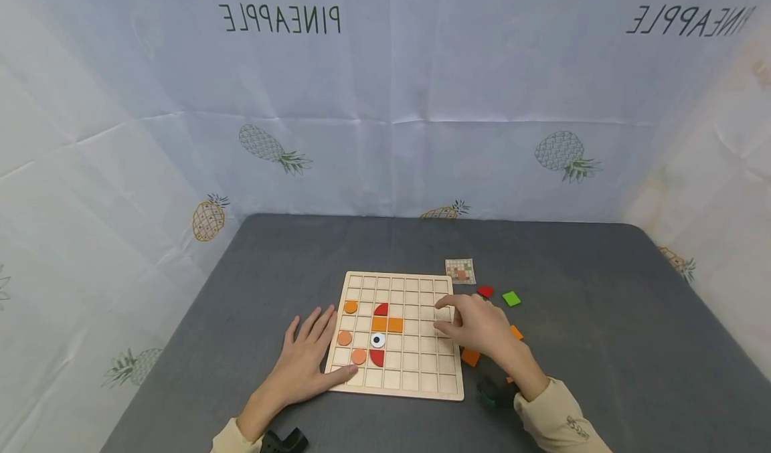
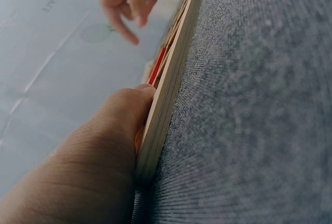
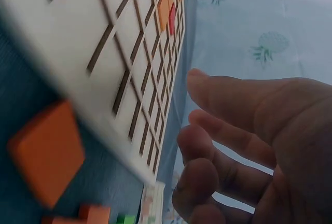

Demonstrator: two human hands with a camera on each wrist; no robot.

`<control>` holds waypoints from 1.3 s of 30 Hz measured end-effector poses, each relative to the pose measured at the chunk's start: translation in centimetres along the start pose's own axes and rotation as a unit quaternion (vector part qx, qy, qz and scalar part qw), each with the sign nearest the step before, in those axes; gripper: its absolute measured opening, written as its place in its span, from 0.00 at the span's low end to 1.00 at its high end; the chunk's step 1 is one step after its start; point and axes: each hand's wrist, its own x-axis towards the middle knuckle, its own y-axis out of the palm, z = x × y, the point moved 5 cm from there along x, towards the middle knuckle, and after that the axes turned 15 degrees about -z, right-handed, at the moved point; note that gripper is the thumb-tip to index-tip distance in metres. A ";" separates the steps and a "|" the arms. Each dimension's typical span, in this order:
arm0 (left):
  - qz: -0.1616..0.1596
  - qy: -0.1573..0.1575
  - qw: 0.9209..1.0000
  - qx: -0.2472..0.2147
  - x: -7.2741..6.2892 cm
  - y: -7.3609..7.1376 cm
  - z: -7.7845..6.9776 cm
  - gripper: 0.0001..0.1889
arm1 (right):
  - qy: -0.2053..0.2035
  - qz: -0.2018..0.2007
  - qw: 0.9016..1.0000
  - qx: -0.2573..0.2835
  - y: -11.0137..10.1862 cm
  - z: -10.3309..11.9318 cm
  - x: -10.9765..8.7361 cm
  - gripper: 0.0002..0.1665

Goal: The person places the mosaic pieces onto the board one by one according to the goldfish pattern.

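Note:
A wooden grid board (image 1: 415, 381) lies on the dark grey table. My left hand (image 1: 304, 366) rests along its left edge with spread fingers, the thumb (image 2: 136, 105) on the near left corner. Over the board's right side hovers my right hand (image 1: 482, 322), thumb and index finger apart and nothing between them. Set in the grid are orange squares (image 1: 387, 324), a white disc with a black dot (image 1: 377, 340), a red quarter-round piece (image 1: 381, 310) and another red quarter-round piece (image 1: 377, 358). Several orange discs (image 1: 345, 338) sit near the board's left side.
Right of the board lie a red piece (image 1: 485, 292), a green square (image 1: 511, 298) and several orange pieces (image 1: 470, 357), partly behind my right arm. A small printed pattern card (image 1: 460, 272) lies past the far right corner. A pineapple-print cloth (image 1: 391, 165) hangs behind the table.

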 end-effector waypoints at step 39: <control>0.015 -0.015 1.000 0.005 0.1 0.1 0.0 0.56 | 0.043 -0.002 0.996 -0.079 -0.6 -5.3 -1.9 0.17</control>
